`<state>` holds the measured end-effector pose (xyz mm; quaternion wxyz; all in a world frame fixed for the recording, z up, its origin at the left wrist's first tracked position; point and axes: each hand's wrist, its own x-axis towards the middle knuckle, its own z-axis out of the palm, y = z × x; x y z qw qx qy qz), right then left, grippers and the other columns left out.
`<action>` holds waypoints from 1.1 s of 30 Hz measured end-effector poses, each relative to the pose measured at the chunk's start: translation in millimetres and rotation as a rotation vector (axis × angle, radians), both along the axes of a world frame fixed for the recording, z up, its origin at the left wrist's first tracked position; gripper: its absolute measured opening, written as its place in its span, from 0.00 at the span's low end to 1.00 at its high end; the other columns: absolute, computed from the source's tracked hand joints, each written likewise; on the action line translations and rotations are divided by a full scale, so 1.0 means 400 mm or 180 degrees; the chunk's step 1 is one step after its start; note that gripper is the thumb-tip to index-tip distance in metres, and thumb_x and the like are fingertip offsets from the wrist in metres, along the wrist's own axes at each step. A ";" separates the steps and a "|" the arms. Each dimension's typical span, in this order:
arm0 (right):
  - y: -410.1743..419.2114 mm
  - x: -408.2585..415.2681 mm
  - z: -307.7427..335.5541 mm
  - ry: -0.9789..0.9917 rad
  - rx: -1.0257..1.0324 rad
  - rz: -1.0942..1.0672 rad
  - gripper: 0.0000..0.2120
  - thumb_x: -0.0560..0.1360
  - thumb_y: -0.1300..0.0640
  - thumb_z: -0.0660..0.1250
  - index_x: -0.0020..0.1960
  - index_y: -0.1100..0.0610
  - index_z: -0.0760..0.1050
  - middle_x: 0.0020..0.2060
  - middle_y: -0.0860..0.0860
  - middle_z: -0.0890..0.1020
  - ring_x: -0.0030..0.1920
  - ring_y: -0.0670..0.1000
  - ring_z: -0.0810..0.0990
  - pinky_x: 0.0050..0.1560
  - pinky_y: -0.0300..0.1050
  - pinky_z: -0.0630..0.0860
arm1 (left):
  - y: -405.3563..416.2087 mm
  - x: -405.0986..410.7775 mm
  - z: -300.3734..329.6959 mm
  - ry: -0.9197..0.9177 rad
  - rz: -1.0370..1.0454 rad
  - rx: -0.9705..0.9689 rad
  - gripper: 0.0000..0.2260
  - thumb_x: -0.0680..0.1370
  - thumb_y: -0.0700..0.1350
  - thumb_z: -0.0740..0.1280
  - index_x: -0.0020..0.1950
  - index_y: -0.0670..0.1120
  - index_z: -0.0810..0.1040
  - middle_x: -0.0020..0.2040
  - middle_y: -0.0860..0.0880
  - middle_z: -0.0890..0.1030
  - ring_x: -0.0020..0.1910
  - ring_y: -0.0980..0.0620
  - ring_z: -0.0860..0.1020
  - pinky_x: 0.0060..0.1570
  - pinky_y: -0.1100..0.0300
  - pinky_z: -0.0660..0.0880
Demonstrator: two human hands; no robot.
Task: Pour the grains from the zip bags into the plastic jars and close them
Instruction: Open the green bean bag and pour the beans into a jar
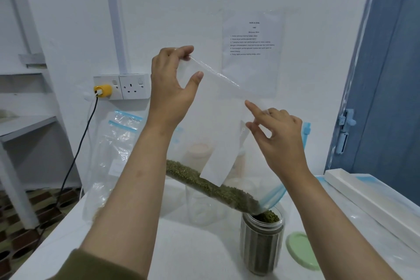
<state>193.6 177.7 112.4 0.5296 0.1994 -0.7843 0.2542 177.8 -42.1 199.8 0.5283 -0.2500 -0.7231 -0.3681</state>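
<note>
I hold a clear zip bag [218,120] upside down and tilted over a plastic jar [261,243]. My left hand [172,88] pinches the bag's upper corner. My right hand [281,134] pinches its right edge lower down. Green grains [216,186] lie along the bag's low side and run through its blue zip mouth [271,198] into the jar, which is nearly full of them. The jar's green lid [300,250] lies flat on the table to its right. An empty clear jar [202,207] stands behind the bag, and two jars of pale grains [200,152] show through the plastic.
Several empty zip bags [116,150] lean against the wall at the left. A long white box [372,207] lies on the table's right side. A wall socket with a yellow plug [103,91] and black cable sits at the left. A blue door [386,75] is on the right.
</note>
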 end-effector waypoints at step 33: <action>-0.011 -0.002 -0.010 0.0259 -0.0088 0.0083 0.19 0.77 0.56 0.69 0.67 0.51 0.77 0.42 0.47 0.80 0.44 0.51 0.76 0.50 0.52 0.65 | -0.026 0.003 -0.033 0.0056 0.0038 -0.0061 0.22 0.75 0.46 0.73 0.68 0.46 0.73 0.58 0.54 0.73 0.61 0.52 0.72 0.61 0.63 0.69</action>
